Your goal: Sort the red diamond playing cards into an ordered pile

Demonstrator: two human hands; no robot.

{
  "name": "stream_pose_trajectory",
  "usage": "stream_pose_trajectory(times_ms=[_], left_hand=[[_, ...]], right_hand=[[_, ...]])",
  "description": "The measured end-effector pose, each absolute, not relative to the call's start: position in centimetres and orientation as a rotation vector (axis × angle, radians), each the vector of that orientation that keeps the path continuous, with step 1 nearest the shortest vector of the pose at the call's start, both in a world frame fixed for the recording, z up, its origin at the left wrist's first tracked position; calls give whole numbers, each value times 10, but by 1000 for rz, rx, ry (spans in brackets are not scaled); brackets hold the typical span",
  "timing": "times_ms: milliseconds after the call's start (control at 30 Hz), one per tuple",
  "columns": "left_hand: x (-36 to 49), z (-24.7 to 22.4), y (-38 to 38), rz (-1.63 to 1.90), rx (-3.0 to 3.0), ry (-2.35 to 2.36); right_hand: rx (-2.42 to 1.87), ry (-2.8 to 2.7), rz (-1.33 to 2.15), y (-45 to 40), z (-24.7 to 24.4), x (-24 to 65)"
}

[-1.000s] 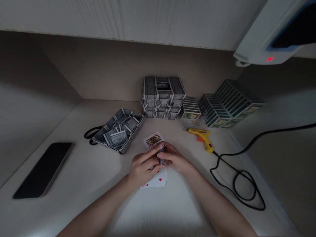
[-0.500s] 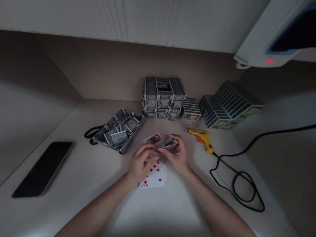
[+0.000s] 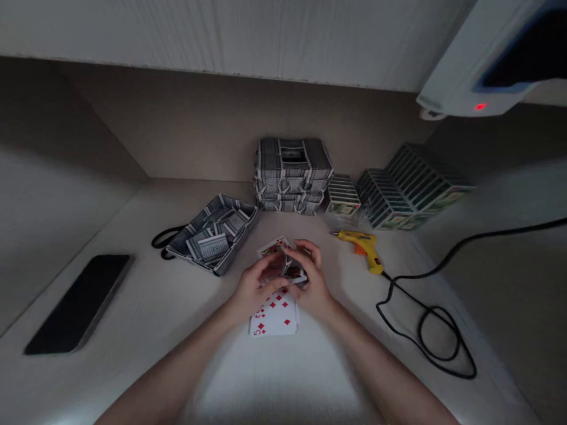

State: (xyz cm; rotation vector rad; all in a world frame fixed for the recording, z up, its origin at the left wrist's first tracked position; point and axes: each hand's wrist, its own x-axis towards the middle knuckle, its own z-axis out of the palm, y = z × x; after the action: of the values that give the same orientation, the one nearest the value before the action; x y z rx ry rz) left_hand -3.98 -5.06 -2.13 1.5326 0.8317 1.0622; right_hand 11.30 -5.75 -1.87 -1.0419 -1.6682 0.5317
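Observation:
Between both hands is a folded playing card [image 3: 296, 273], bent so that part of its printed face shows. My right hand [image 3: 315, 284] is closed on it from the right, thumb low and fingers over the top. From the left, my left hand [image 3: 253, 290] grips its other side with curved fingers and thumb; its fingertips are partly hidden. Beneath the hands lie loose diamond cards [image 3: 277, 321], face up and overlapping, a five at the near corner. Just beyond the fingers is a face card [image 3: 273, 244], partly covered by the hands.
Left of the hands stands an open tray [image 3: 230, 260] made of folded cards, with folded pieces inside. A card-built box [image 3: 270, 159] and card packs [image 3: 343, 198] stand behind. A yellow glue gun [image 3: 363, 242] with a black cable [image 3: 420, 348] lies right, a phone [image 3: 80, 304] left.
My left hand has come in to the folded card and now grips it along with the right. The card has tilted, showing more of its printed face.

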Motion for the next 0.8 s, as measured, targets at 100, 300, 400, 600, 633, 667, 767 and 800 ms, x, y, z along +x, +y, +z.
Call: stream_pose_trajectory(times_ms=[100, 300, 400, 600, 633, 667, 767, 800], left_hand=[[-42, -23, -47, 1129, 1506, 912], [-44, -24, -44, 1181, 1677, 1073], [-45, -23, -45, 1155, 1761, 1081], [-48, -18, -46, 1013, 2078, 1139], [-48, -17, -47, 995, 2126, 1158], [-48, -16, -47, 984, 2161, 1178], [-48, -15, -46, 966, 2218, 1220], [-48, -15, -46, 967, 2229, 1224]], right_hand=[[-1127, -1538, 606, -54, -25, 113], [-1172, -1161, 1034, -45, -30, 113], [-1165, -1081, 1146, -45, -28, 110], [-1135, -979, 1274, -47, -25, 108], [-1126, -970, 1296, -47, -24, 108], [-1114, -963, 1319, -47, -23, 109], [-1073, -948, 1394, -47, -20, 111], [-1064, -945, 1411, -47, -19, 112]])
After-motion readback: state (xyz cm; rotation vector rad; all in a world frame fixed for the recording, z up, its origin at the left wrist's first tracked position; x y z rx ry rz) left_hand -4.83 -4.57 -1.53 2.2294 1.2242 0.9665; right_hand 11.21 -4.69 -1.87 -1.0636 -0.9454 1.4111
